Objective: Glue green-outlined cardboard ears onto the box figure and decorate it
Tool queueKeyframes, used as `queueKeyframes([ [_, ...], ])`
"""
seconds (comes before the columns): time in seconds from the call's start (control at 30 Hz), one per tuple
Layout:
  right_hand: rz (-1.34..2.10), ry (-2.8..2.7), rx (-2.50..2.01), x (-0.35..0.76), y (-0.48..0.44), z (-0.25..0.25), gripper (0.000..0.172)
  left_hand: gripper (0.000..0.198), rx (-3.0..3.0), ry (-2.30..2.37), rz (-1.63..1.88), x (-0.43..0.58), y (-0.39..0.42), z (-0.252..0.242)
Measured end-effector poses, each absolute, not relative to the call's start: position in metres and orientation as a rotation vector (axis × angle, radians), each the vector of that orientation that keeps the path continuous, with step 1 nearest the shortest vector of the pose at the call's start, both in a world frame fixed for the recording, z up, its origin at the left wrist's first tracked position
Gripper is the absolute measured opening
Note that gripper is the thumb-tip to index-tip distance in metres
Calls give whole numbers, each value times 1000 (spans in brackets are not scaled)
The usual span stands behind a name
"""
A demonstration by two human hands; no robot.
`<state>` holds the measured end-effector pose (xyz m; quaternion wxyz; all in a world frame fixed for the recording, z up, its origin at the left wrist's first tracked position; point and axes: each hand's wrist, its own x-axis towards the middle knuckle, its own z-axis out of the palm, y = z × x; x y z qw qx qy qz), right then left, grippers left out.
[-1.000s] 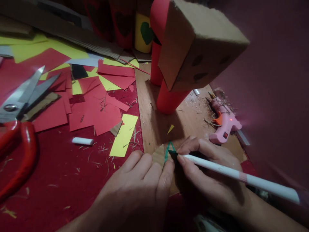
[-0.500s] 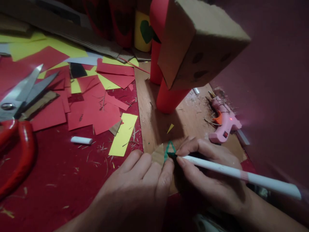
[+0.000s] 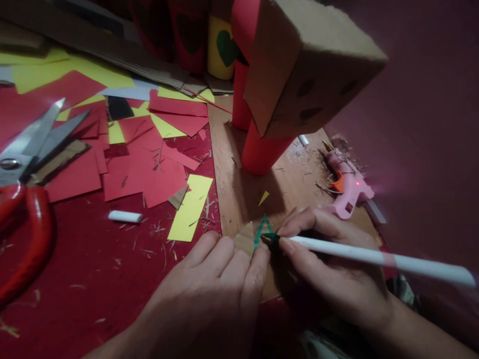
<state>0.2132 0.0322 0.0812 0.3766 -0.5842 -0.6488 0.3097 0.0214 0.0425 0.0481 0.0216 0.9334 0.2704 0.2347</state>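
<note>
My right hand is closed in a writing grip around a white felt-tip pen with a dark green tip. The tip touches a small triangular cardboard piece edged with green ink. My left hand is closed, its fingertips pressing that piece down on a wooden board. Just beyond my left fingers a plain cardboard scrap sticks out, partly hidden by them. A tiny yellow paper triangle lies a little further away on the board.
A cardboard box head on a red paper tube stands ahead. To the right lies a pink glue gun with a red light. Open red-handled scissors, red paper scraps and a white pen cap are at left.
The pen has tilted and its rear end has swung up and right, with my right hand shifting slightly right. Green tip still on the cardboard. My left hand stays put.
</note>
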Motion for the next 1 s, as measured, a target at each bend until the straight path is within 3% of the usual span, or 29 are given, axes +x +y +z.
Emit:
queueKeyframes([
  [0.4, 832, -1379, -1530, 217, 29, 77, 14, 38, 2879, 793, 661, 20, 45, 54],
  [1.0, 808, -1515, -1520, 215, 30, 76, 13, 39, 2958, 866, 758, 25, 42, 50],
])
